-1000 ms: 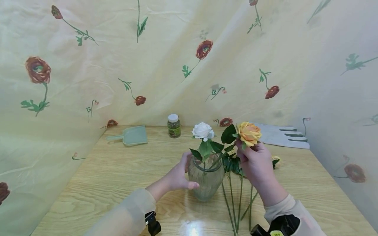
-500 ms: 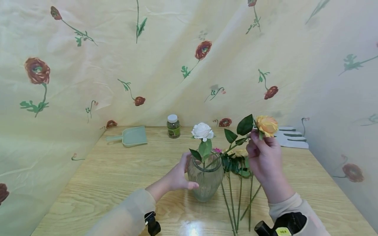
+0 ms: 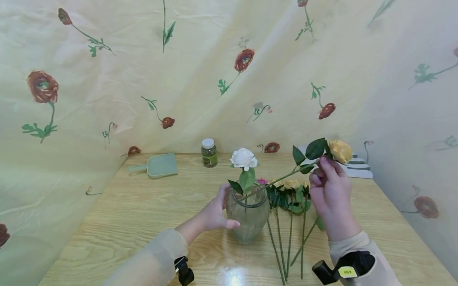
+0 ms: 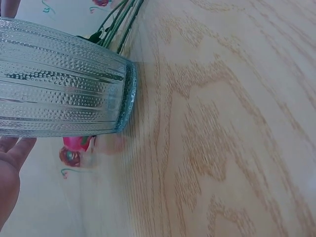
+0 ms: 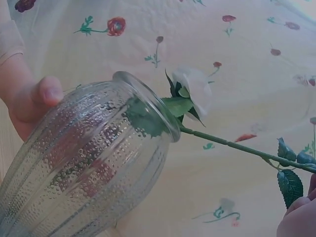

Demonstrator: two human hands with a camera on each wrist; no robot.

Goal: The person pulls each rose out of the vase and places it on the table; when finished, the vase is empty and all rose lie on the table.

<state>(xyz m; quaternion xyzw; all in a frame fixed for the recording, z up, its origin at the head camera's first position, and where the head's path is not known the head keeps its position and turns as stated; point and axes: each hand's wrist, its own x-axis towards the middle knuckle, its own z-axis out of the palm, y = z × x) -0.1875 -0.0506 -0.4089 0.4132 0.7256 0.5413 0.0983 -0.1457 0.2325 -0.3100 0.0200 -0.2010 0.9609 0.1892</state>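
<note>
My left hand [image 3: 214,211] holds the ribbed clear glass vase [image 3: 247,224] by its left side, thumb in front. A white rose [image 3: 244,159] stands in the vase, its leaves at the mouth. My right hand [image 3: 332,194] pinches the stem of a yellow rose [image 3: 340,151] just below the bloom. In the right wrist view the green stem [image 5: 237,146] slants out over the vase rim, its lower end inside the mouth. Right of the vase, several flower stems [image 3: 290,238] lie on the table. Yellow blooms [image 3: 291,184] and a pink bloom [image 3: 262,181] show beyond them.
A lidded jar [image 3: 209,154] stands at the back of the wooden table [image 3: 154,222]. Left of it lies a pale green dustpan [image 3: 162,165]. A flat whitish item with dark slots [image 3: 358,172] lies at the back right, partly hidden. Flower-print cloth [image 3: 200,79] hangs behind.
My right hand has moved right with the yellow rose, so its stem now leans lower across the vase rim and more of it shows. The left hand and vase have kept their place.
</note>
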